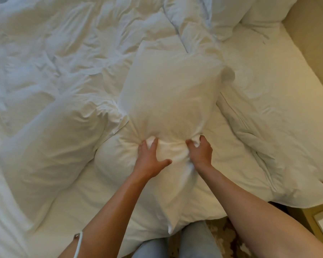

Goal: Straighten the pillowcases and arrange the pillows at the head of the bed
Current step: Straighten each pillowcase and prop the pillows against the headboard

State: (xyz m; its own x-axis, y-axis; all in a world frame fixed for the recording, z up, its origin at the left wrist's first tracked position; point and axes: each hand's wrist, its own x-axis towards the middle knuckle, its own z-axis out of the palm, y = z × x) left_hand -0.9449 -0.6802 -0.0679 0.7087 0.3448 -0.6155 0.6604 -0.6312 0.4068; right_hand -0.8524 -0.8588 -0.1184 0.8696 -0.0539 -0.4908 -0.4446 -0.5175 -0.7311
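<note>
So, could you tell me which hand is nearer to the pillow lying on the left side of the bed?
Left. The left hand grips the held pillow on the side facing the left pillow; the right hand grips farther away.

You have a single wide-angle view from your head, looking steeply down and forward over the rumpled white bed (pixel 45 81), close enough that your forearms fill the lower frame and its edges curve.

Both hands are gripping a white pillow (pixel 172 101) at its near end: the left hand (pixel 149 157) is pinching fabric at seven o'clock, the right hand (pixel 200 151) bunching it at five o'clock. A rumpled duvet (pixel 54 71) is lying at nine o'clock.
</note>
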